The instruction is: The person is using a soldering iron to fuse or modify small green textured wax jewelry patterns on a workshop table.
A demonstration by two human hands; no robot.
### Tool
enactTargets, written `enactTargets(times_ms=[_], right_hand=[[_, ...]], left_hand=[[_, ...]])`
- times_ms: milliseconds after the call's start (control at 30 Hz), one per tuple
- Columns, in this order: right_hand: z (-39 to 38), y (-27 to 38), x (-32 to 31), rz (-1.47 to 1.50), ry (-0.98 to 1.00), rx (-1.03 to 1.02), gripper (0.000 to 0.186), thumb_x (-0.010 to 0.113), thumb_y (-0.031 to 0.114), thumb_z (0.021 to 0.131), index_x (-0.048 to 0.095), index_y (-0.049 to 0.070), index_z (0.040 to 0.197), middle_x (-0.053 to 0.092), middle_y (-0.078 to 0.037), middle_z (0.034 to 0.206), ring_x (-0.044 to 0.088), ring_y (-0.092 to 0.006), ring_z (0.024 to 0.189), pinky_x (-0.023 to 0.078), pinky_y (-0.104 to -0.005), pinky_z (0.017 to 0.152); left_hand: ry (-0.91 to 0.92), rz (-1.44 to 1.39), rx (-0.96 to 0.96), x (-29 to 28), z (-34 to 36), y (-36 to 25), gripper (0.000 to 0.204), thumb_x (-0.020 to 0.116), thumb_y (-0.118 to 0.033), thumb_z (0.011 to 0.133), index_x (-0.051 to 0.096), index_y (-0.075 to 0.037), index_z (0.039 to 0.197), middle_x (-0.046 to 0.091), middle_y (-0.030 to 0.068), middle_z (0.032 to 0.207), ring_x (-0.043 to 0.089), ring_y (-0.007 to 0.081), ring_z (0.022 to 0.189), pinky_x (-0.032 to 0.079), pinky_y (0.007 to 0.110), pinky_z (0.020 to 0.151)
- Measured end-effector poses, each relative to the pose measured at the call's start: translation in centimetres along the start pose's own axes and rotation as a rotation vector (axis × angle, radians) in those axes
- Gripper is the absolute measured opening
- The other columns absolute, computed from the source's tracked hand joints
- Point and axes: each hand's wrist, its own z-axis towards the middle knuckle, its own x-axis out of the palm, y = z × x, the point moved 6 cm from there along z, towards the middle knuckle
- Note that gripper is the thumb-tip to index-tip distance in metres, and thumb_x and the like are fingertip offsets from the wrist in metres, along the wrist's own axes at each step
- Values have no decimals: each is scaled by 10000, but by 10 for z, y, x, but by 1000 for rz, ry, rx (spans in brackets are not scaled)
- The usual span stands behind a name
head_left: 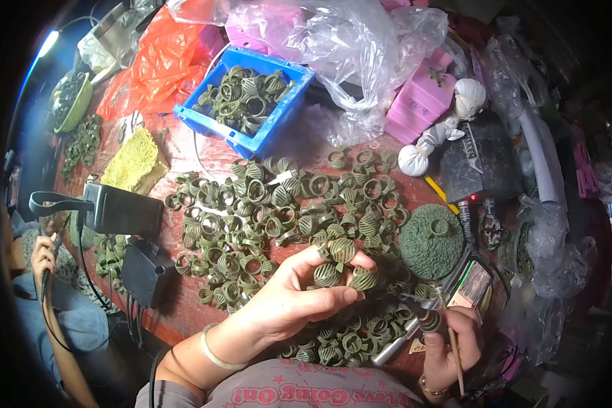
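My left hand (299, 292), with a pale bangle at its wrist, is closed on three dark green ribbed rings (328, 274), pinched between thumb and fingers. Lower right, my right hand (461, 340) is closed around a dark pen-like tool (428, 319). A thin wooden stick (455, 353) also passes through its fingers. The tool's tip points toward the held rings; whether it touches them I cannot tell. Many similar green rings (255, 190) lie heaped beyond my left hand, and more rings (350, 343) lie beneath it, near my body.
A blue bin (187, 119) of rings stands behind the heap. To the right are a round green pad (428, 248) with one ring on it and a black box (479, 160) with cables. A black power bank (126, 211) stands left; another person's hand (44, 255) is at far left.
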Motion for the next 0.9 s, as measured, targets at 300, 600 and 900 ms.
enactTargets(times_ms=[300, 600, 900], right_hand=[[-6, -8, -1, 69, -122, 96, 326, 736, 285, 822, 637, -9, 924, 606, -100, 814, 580, -215, 687, 447, -294, 592], [-7, -5, 0, 55, -118, 64, 343, 725, 304, 832, 631, -14, 920, 615, -99, 821, 577, -216, 709, 448, -297, 607], [-9, -10, -2, 3, -85, 82, 360, 721, 319, 837, 634, -18, 930, 615, -103, 826, 583, -224, 718, 454, -304, 624]], left_hand=[[178, -143, 1, 9, 1, -5, 400, 585, -83, 877, 509, 7, 1260, 634, 108, 991, 496, 38, 611, 335, 155, 480], [219, -356, -51, -3, -1, 7, 400, 416, -283, 1015, 486, 38, 1242, 588, 146, 905, 494, 84, 591, 281, 122, 394], [177, -147, 102, 0, 3, -11, 458, 588, -292, 899, 487, -10, 1245, 597, 193, 984, 588, 173, 709, 345, 151, 401]])
